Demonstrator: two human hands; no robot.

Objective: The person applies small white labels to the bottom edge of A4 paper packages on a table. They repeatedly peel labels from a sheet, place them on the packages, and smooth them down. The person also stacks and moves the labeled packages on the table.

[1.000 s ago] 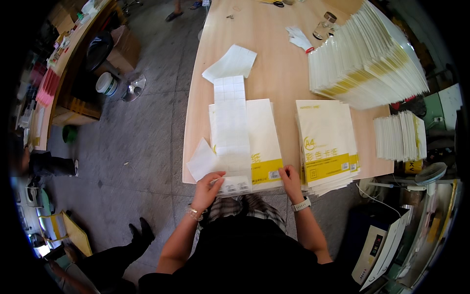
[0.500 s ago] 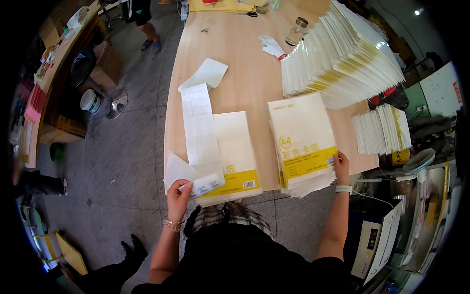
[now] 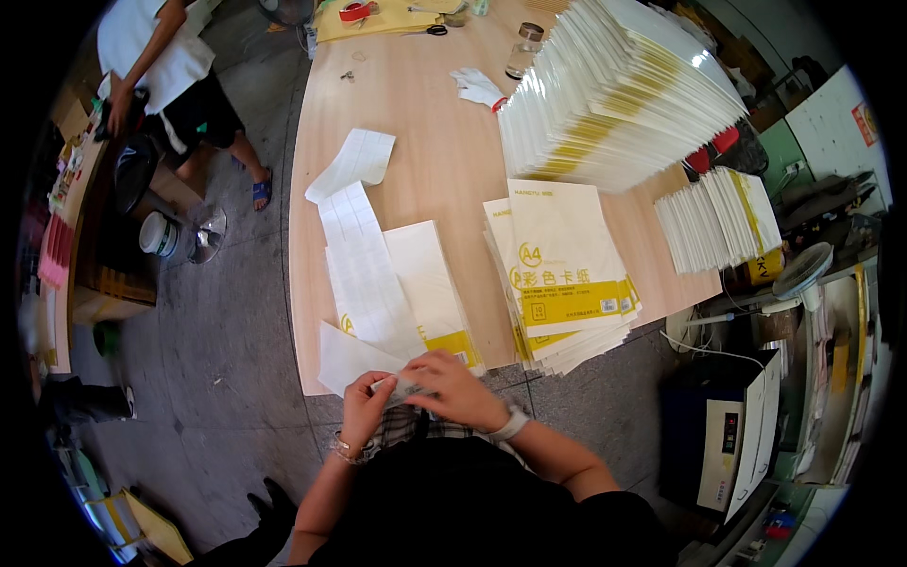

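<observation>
My left hand point(image 3: 361, 414) pinches the near end of a long white strip of labels point(image 3: 367, 260), which runs away from me over the left pile of white-and-yellow paper packs point(image 3: 427, 269). Right beside it, my right hand point(image 3: 465, 389) has its fingers closed on the same printed end. Whether a single label has come off there is hidden by the fingers. To the right lies a second pile of paper packs point(image 3: 562, 227), its top pack set a little askew and touched by neither hand.
A tall leaning stack of packs point(image 3: 614, 113) fills the table's right side, with a smaller stack point(image 3: 713, 217) nearby. Farther off are a white glove point(image 3: 475, 88), a glass jar point(image 3: 523, 52), scissors point(image 3: 427, 31) and red tape point(image 3: 357, 11). A person point(image 3: 170, 66) stands at the left bench.
My right hand has left the right pile and come over to my left hand at the strip's end. The right pile's top pack sits differently. A person has come further into view, upper left.
</observation>
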